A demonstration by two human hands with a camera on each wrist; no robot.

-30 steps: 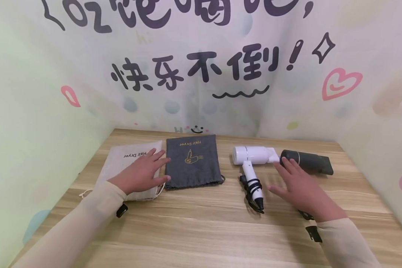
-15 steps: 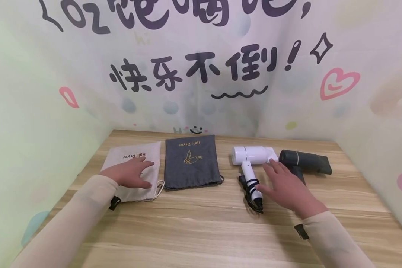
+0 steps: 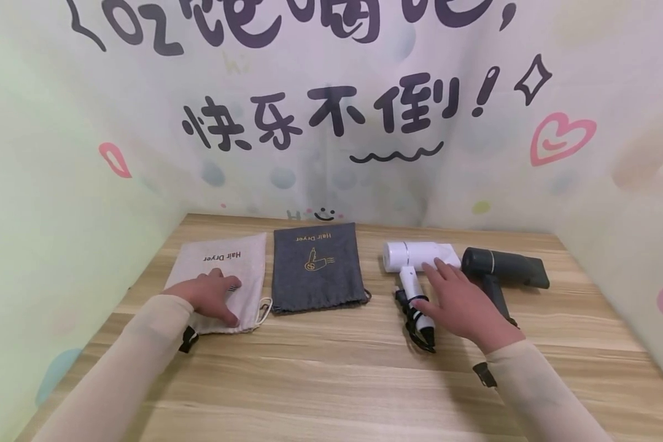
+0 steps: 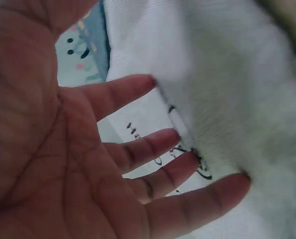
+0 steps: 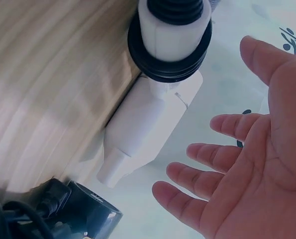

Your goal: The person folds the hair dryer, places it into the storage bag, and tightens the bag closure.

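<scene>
My left hand [image 3: 207, 296] lies over the pale "Hair Dryer" drawstring bag [image 3: 248, 255], fingers spread. In the left wrist view, the fingertips [image 4: 170, 137] seem to touch the bag's cloth [image 4: 217, 94], but a grip on it is not visible. My right hand [image 3: 466, 304] hovers at the handle of the white hair dryer [image 3: 414, 255]. Its fingers are extended and apart from the dryer's white body [image 5: 143, 122] in the right wrist view. Black cord is wound round that dryer's handle. Just right of it lies a black hair dryer [image 3: 511, 268].
A dark grey drawstring bag [image 3: 317, 285] with gold print lies flat beside the pale bag. Everything sits on a wood-grain table [image 3: 320, 380]. A printed cloth backdrop [image 3: 331, 184] stands behind the table and at both sides.
My left hand has drawn back left and down over the pale bag. My right hand has shifted left, from near the black hair dryer to the white one.
</scene>
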